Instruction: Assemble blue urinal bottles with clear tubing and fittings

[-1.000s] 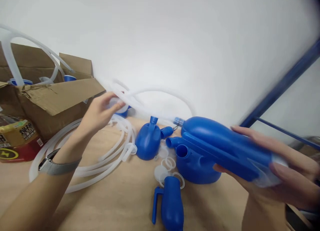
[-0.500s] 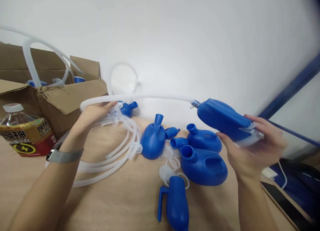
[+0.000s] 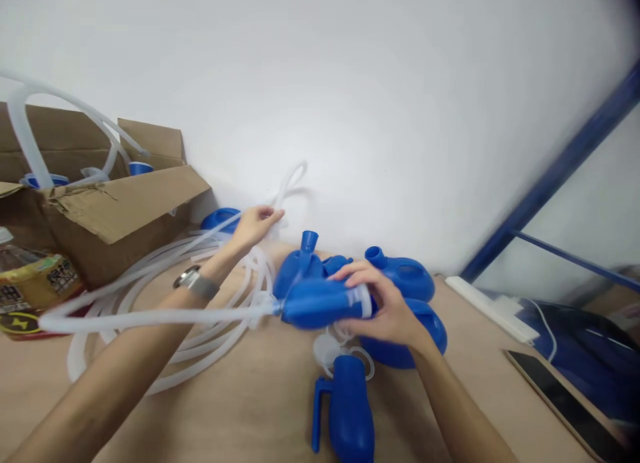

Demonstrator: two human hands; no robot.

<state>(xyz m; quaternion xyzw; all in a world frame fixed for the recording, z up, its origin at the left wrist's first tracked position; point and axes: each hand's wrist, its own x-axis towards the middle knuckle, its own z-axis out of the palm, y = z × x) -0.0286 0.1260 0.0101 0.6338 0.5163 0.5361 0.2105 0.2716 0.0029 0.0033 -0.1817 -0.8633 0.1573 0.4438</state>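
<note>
My right hand (image 3: 383, 306) is wrapped round a blue urinal funnel (image 3: 315, 304) with a whitish rim, held tilted on its side above the table. A translucent hose (image 3: 165, 318) is joined to its narrow end, runs left, bends sharply and comes back to my left hand (image 3: 256, 224). The fingers of my left hand are closed on that hose, and a loop of it stands up against the wall. Beneath the left forearm lie coiled translucent hoses (image 3: 195, 353). Blue urinal bottles (image 3: 407, 278) stand behind and under the right hand, partly hidden.
Another blue funnel (image 3: 351, 409) with a handle lies at the front, near pale caps and rings (image 3: 327, 349). To the left are an open cardboard box (image 3: 135, 196) and a drink bottle (image 3: 35, 283). A phone (image 3: 560, 403) and power strip (image 3: 493, 309) lie right.
My right hand has brought the blue funnel left and down toward the middle. My left hand has moved right along the hose, which now folds back to the left.
</note>
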